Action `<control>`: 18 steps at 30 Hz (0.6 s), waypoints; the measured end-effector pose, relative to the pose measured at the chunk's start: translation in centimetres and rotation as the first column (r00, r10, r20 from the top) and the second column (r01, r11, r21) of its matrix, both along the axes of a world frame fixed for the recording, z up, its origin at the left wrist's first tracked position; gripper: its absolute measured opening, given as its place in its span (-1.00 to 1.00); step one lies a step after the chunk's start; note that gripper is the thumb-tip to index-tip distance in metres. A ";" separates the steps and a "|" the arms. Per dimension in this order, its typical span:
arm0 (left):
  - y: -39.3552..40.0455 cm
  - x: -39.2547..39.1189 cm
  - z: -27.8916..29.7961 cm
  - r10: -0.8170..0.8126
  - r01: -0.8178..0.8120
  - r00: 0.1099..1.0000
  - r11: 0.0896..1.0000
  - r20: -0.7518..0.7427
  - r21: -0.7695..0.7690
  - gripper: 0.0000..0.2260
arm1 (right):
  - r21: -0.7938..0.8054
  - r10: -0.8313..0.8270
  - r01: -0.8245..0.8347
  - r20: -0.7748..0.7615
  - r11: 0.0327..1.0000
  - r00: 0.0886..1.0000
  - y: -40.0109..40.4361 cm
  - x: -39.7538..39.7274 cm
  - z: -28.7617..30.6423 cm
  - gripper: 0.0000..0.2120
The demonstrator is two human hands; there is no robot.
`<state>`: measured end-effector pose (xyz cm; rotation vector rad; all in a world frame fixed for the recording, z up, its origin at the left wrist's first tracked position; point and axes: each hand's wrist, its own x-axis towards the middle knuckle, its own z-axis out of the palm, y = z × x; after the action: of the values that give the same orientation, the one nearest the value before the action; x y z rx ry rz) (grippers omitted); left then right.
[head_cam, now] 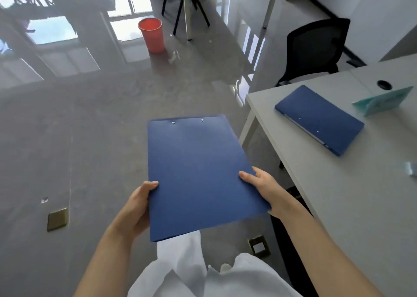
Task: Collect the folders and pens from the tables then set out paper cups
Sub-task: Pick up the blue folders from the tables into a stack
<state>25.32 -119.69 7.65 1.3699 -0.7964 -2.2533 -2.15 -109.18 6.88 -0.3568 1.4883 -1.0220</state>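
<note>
I hold a blue folder flat in front of me, over the floor. My left hand grips its left edge near the bottom, thumb on top. My right hand grips its right edge the same way. A second blue folder lies closed on the white table to my right, apart from both hands. No pens or paper cups show.
A teal folded card and a black cable hole are on the table past the second folder. A black office chair stands behind the table. A red bucket sits on the glossy grey floor ahead. Brass floor sockets lie at lower left.
</note>
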 end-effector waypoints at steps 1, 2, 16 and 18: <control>-2.1 0.0 0.0 -0.024 0.024 1.000 1.000 0.007 0.014 -0.75 | -0.018 -0.012 0.012 -0.002 1.000 1.000 -1.4 0.2 0.0 -0.69; -4.0 0.0 0.2 -0.055 0.055 0.998 0.998 0.013 0.024 -0.72 | -0.035 -0.025 0.025 -0.005 0.999 1.000 -2.7 0.5 0.1 -0.70; -26.5 -8.5 0.8 -0.358 0.361 0.929 0.932 0.097 -0.018 -0.68 | -0.047 -0.315 0.313 -0.069 0.949 0.946 -16.3 -0.7 0.9 -0.71; -28.6 -11.3 0.7 -0.387 0.395 0.914 0.918 0.121 -0.044 -0.70 | -0.050 -0.353 0.350 -0.063 0.935 0.934 -17.9 -2.5 0.6 -0.70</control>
<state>14.02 -148.33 8.33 1.4142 -1.2734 -2.4282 -4.60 -127.06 7.45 -0.1549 1.6347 -1.3340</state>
